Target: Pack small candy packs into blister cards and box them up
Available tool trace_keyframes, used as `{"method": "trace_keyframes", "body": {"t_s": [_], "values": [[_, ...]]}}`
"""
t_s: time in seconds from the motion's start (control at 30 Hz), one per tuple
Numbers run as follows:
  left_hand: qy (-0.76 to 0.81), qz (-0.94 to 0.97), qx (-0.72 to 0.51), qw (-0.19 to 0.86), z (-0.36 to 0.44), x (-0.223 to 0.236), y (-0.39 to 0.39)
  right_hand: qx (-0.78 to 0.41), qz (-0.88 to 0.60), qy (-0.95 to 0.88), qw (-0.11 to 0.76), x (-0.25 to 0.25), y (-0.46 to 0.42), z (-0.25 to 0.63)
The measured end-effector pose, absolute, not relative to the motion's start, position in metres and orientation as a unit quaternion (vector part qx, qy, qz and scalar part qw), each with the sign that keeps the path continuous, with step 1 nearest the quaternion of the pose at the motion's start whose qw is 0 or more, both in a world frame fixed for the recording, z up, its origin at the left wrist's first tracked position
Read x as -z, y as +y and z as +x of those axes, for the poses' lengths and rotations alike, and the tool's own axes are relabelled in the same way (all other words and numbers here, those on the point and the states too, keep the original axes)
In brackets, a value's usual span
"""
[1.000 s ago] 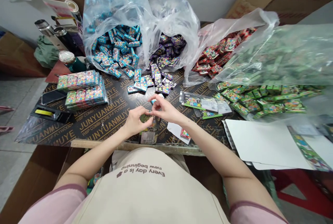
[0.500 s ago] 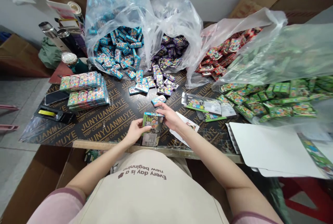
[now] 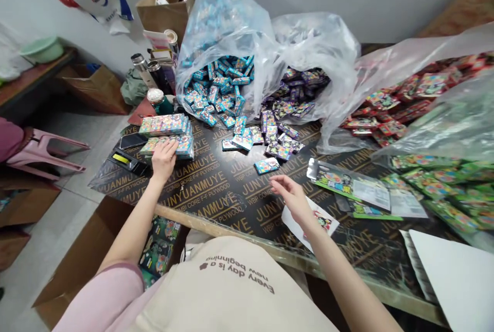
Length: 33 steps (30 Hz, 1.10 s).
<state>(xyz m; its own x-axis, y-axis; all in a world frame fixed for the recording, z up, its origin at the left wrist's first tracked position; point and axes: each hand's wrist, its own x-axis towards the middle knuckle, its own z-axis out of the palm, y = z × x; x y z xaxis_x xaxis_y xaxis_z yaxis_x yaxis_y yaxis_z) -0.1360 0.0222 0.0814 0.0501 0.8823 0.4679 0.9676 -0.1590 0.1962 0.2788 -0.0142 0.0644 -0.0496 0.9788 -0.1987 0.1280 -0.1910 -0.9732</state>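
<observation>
My left hand [image 3: 164,159] rests on the lower of two stacks of wrapped multicoloured packs [image 3: 164,125] at the table's left, fingers stretched over the top pack. My right hand [image 3: 291,195] hovers above the dark table, empty, its fingers loosely bent and apart. Just beyond its fingertips lies a single small blue box [image 3: 266,165]. Under the right wrist is a white printed sheet [image 3: 326,221]. Flat green and black packets [image 3: 351,185] lie to the right of that hand. Small purple boxes [image 3: 280,151] and blue ones lie loose farther back.
Clear bags of blue boxes [image 3: 222,87], purple boxes [image 3: 304,85] and red packs [image 3: 397,110] line the back. Green packs [image 3: 443,180] spill at right, near white card sheets [image 3: 455,275]. A black tape dispenser [image 3: 129,161] sits at left. Below the edge stands an open carton [image 3: 85,260] holding green-black boxes.
The green and black box has left my hands and the table. My left hand moved left onto the stacked packs; my right hand opened. The view swung left.
</observation>
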Motion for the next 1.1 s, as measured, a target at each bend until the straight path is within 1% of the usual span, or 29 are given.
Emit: {"method": "trace_keyframes", "body": {"t_s": [0.13, 0.2, 0.27, 0.4, 0.5, 0.57, 0.6, 0.67, 0.8, 0.87, 0.93, 1.0, 1.03, 1.1], "values": [[-0.636, -0.738, 0.212, 0.081, -0.152, -0.064, 0.021, -0.445, -0.563, -0.59, 0.37, -0.051, -0.012, 0.279], [-0.633, -0.736, 0.226, 0.078, -0.15, -0.062, 0.019, -0.378, -0.573, -0.638, 0.349, -0.046, -0.007, 0.282], [-0.636, -0.719, 0.268, 0.079, -0.14, -0.062, 0.018, -0.309, -0.596, -0.672, 0.314, -0.042, 0.001, 0.286], [-0.602, -0.705, 0.368, 0.07, -0.093, -0.057, 0.012, -0.184, -0.693, -0.663, 0.213, -0.046, 0.025, 0.313], [-0.538, -0.759, 0.366, 0.022, -0.052, -0.049, 0.006, -0.105, -0.753, -0.644, 0.091, -0.054, 0.036, 0.353], [-0.524, -0.773, 0.357, -0.014, -0.029, -0.044, 0.002, -0.1, -0.76, -0.643, 0.003, -0.057, 0.036, 0.38], [-0.524, -0.772, 0.358, -0.034, -0.02, -0.042, 0.001, -0.108, -0.759, -0.641, -0.027, -0.057, 0.033, 0.391], [-0.522, -0.766, 0.368, -0.073, -0.004, -0.039, 0.0, -0.12, -0.763, -0.634, -0.045, -0.058, 0.027, 0.408], [-0.493, -0.771, 0.371, -0.158, 0.028, -0.044, 0.001, -0.101, -0.767, -0.634, -0.006, -0.068, 0.014, 0.411], [-0.478, -0.77, 0.36, -0.221, 0.047, -0.055, -0.001, -0.076, -0.775, -0.626, 0.043, -0.084, 0.006, 0.397], [-0.456, -0.763, 0.35, -0.296, 0.07, -0.071, -0.004, -0.061, -0.779, -0.605, 0.152, -0.104, -0.004, 0.371], [-0.42, -0.748, 0.355, -0.373, 0.094, -0.086, -0.009, -0.097, -0.755, -0.581, 0.287, -0.124, -0.019, 0.335], [-0.398, -0.732, 0.373, -0.408, 0.105, -0.091, -0.012, -0.141, -0.73, -0.579, 0.335, -0.132, -0.028, 0.316], [-0.357, -0.676, 0.413, -0.495, 0.122, -0.099, -0.018, -0.26, -0.658, -0.58, 0.402, -0.143, -0.043, 0.281]]}}
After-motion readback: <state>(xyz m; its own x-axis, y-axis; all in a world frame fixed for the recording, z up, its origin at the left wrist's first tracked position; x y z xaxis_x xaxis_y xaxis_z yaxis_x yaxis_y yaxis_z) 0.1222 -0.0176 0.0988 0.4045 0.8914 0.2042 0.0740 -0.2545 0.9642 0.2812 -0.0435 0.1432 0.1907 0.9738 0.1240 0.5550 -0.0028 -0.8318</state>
